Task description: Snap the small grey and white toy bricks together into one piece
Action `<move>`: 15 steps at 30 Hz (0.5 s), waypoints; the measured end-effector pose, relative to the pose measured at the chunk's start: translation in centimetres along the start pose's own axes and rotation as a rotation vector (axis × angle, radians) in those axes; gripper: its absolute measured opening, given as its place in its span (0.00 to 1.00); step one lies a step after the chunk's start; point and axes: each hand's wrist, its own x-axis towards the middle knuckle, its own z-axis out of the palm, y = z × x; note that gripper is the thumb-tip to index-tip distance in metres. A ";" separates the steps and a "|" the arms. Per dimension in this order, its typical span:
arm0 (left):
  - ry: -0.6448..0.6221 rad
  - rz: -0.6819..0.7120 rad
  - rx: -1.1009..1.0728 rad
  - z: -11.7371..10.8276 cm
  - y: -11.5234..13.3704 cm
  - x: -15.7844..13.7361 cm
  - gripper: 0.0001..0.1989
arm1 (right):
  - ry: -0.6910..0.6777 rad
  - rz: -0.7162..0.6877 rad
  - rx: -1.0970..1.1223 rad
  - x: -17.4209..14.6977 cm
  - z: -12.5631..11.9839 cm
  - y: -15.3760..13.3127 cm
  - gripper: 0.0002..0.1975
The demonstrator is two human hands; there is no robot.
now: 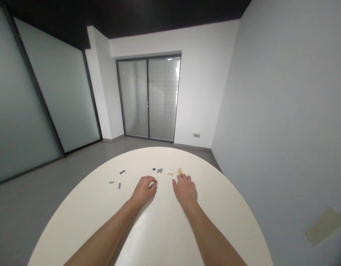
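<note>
My left hand [144, 189] is above the middle of the round table, its fingers curled and the thumb close to the index fingertip in a pinch. Whatever may be between those fingertips is too small to make out. My right hand [185, 187] reaches forward with its fingers apart, the fingertips at the near edge of a small yellow pile [180, 171]. Left of that pile lie small white and orange pieces [169, 171]. Beyond my left hand are small grey-blue pieces [159, 170] and a small dark piece [154, 169].
The white round table [159, 240] carries more small parts at the left: dark pieces [122, 172], a grey bar [111, 182] and another grey bar [119, 186]. A grey wall [281, 111] stands close on the right. Glass doors [148, 99] are at the back.
</note>
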 end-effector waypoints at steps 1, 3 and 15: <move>-0.003 0.006 0.006 0.0 -0.1 0.0 0.11 | 0.004 -0.002 0.000 0.0 0.0 0.0 0.18; -0.011 0.012 0.016 0.1 -0.2 0.1 0.11 | 0.010 -0.004 0.002 -0.1 0.0 0.0 0.18; -0.015 0.005 0.003 0.1 -0.4 0.1 0.10 | 0.002 0.004 0.014 0.1 0.3 0.1 0.18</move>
